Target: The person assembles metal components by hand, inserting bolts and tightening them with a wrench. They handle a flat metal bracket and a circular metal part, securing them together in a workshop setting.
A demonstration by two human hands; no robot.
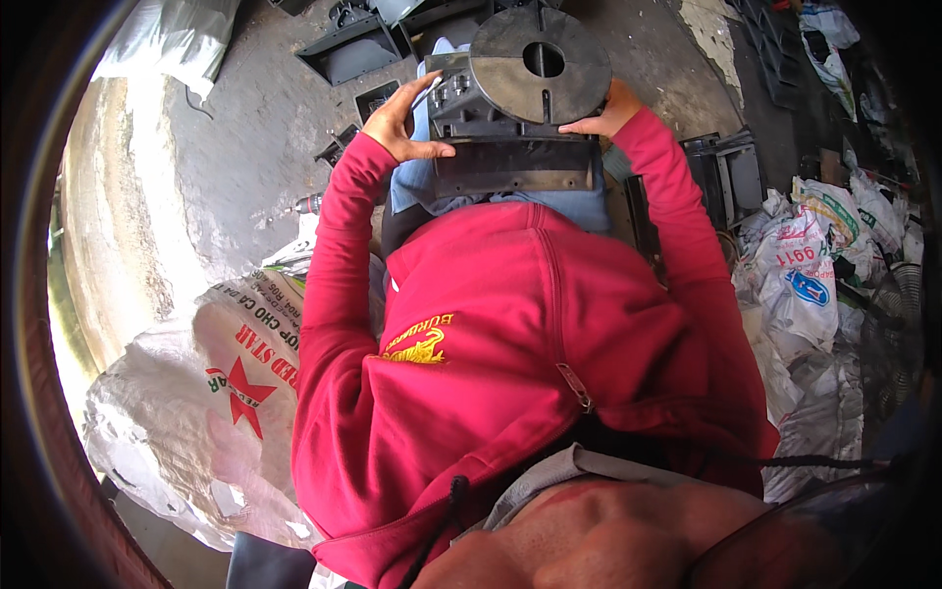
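- Nearest the camera: red zip-up sweatshirt (pixel 510 324) filling the centre of the view, both sleeves extended forward.
- At left, beside the sleeve: white woven sack (pixel 211 393) with a red star print, lying on the floor.
- At right: heap of printed plastic sacks (pixel 805 285).
- On the lap, over blue trousers (pixel 569 206): dark grey plastic moulded part (pixel 510 108), round slotted disc on top, flat flange toward the body.
- Left hand (pixel 402 123): fingers spread, pressed against the left side of the part.
- Right hand (pixel 608 108): curled around the right edge under the disc, gripping it.
- Farther out: concrete floor (pixel 235 137), more dark plastic parts (pixel 348 49) scattered.
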